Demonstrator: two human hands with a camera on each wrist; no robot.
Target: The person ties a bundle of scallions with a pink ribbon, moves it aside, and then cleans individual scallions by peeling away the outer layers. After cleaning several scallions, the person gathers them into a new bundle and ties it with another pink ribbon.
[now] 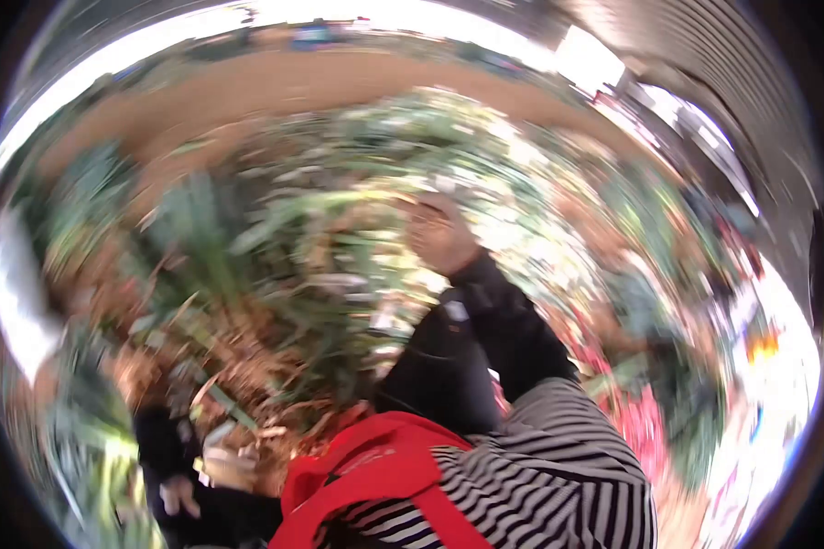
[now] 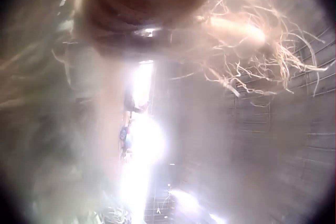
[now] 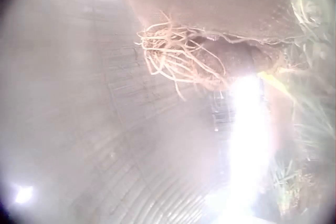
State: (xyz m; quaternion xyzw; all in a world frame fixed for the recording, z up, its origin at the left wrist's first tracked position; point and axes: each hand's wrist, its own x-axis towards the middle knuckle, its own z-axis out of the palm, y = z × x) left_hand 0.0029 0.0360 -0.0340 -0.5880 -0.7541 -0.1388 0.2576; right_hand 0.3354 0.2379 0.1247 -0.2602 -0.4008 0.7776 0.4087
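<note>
By the left hand (image 2: 147, 8), a plant (image 2: 236, 29) is held at its root end: the fingers are seen from very close, curled about the pale stalk, and the thin roots are fanned out past them toward the roof (image 2: 262, 108). By the right hand (image 1: 441, 236), reached out on a black sleeve (image 1: 526, 325) above the middle of the leafy heap (image 1: 339, 156), a plant is also gripped; the fingers are bent inward, and a tangle of roots (image 3: 178, 53) is shown under the hand in the right wrist view. Whether one plant or two are held cannot be told, and how each finger lies is hidden by blur. In the head view the left hand cannot be made out with certainty.

A long green leaf (image 1: 357, 197) is seen just beside the right hand, pointed toward the heap's left side. Dry brown husks (image 1: 247, 357) are scattered along the heap's near edge, and bare soil (image 1: 284, 82) is stretched beyond its far edge. By the person, a striped shirt (image 1: 558, 467) and a red bib (image 1: 366, 457) are worn. Pink-red things (image 1: 641, 425), much blurred, are seen off the heap's near right corner.
</note>
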